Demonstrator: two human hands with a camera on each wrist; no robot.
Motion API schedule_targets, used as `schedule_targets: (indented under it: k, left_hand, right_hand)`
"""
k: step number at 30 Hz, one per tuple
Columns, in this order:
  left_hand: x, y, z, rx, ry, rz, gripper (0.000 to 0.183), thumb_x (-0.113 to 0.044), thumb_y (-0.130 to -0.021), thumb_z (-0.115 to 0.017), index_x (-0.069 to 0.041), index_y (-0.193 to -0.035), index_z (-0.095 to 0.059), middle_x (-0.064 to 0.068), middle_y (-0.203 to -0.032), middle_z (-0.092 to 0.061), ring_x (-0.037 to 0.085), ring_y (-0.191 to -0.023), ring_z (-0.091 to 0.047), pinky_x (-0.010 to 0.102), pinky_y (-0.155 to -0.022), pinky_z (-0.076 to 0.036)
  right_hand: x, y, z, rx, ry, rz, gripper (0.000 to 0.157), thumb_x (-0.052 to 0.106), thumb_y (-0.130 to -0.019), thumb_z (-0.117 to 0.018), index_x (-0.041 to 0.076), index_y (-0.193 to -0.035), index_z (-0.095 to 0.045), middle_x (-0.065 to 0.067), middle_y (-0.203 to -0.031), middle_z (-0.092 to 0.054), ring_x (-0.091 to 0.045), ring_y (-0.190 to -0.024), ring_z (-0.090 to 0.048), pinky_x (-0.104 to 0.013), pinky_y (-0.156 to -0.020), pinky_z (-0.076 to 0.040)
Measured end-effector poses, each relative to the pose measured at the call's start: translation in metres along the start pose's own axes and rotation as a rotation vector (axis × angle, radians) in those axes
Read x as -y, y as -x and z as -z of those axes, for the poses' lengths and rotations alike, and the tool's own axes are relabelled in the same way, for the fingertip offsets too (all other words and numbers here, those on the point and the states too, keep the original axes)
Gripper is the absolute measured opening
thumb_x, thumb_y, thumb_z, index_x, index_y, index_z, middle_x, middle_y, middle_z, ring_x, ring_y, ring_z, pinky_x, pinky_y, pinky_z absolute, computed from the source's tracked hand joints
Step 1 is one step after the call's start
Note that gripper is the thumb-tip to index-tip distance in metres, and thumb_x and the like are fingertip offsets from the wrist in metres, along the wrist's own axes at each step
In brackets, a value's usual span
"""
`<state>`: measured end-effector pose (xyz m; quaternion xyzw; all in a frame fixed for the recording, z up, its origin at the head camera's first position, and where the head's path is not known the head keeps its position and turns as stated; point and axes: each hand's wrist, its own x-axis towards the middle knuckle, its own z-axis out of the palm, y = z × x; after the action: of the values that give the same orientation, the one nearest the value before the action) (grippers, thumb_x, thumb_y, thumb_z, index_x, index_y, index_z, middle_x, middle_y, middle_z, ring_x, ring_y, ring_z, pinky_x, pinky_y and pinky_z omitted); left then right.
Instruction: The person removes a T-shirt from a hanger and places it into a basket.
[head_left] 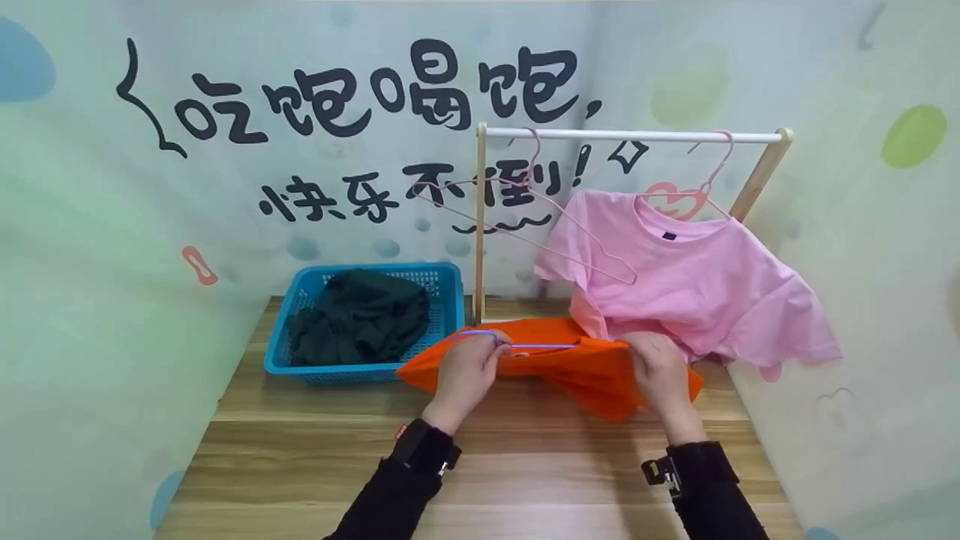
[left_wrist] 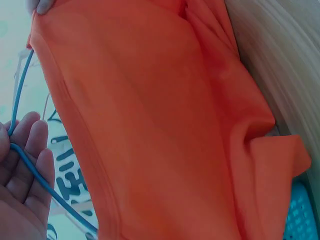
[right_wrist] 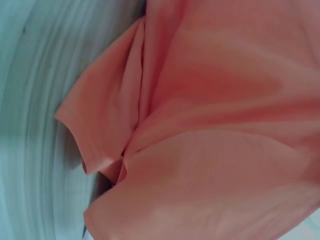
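My left hand [head_left: 466,375] grips a blue-purple wire hanger [head_left: 544,346] near its hook, above the table. In the left wrist view the hanger [left_wrist: 55,197] crosses the palm, with its arms running to the neckline of an orange T-shirt [left_wrist: 140,110]. Part of the hanger is hidden inside the shirt. My right hand [head_left: 664,371] pinches the shirt's upper edge near the right end of the hanger. Between the hands the neckline is stretched, and the orange body [head_left: 592,375] hangs in folds. Folded cloth [right_wrist: 215,175] fills most of the right wrist view; the right hand is out of that view.
A wood-framed rack with a white rail [head_left: 630,136] stands behind. On it hang a bare pink hanger [head_left: 570,217] and a pink T-shirt [head_left: 675,277] on another hanger. Left of it, a blue basket [head_left: 274,352] holds dark green cloth [head_left: 367,315]. The wooden table [head_left: 510,480] lies below.
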<state>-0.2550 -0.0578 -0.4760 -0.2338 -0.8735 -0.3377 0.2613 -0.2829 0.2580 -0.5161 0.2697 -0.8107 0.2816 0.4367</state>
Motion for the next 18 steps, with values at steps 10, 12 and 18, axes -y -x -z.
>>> schedule_targets:
  k: [10,12,18]
  left_hand:
    - [0.014,-0.002,0.022,-0.108,0.054,-0.024,0.009,-0.013,-0.096,-0.065,-0.007,-0.093,-0.07,0.002,-0.084,-0.07,0.019,-0.082,-0.067,0.032,-0.075,-0.053]
    - [0.015,-0.002,0.025,-0.13,0.061,-0.038,0.01,-0.013,-0.096,-0.065,-0.007,-0.09,-0.071,0.002,-0.083,-0.069,0.019,-0.081,-0.066,0.032,-0.073,-0.053]
    - [0.017,-0.001,0.031,-0.128,0.075,-0.04,0.012,-0.012,-0.098,-0.063,-0.007,-0.091,-0.072,0.001,-0.082,-0.07,0.018,-0.079,-0.066,0.031,-0.074,-0.053]
  right_hand:
    - [-0.009,-0.001,0.012,-0.106,0.064,-0.308,0.012,-0.012,-0.088,-0.063,-0.002,-0.093,-0.069,-0.017,-0.092,-0.071,-0.036,-0.087,-0.066,-0.027,-0.085,-0.046]
    - [-0.009,-0.001,0.013,-0.102,0.065,-0.372,0.011,-0.01,-0.09,-0.062,-0.003,-0.093,-0.069,-0.017,-0.093,-0.071,-0.037,-0.088,-0.066,-0.033,-0.084,-0.046]
    - [-0.007,-0.006,0.006,-0.074,0.013,-0.532,0.011,-0.004,-0.095,-0.057,-0.004,-0.095,-0.067,-0.021,-0.095,-0.069,-0.041,-0.09,-0.063,-0.048,-0.083,-0.046]
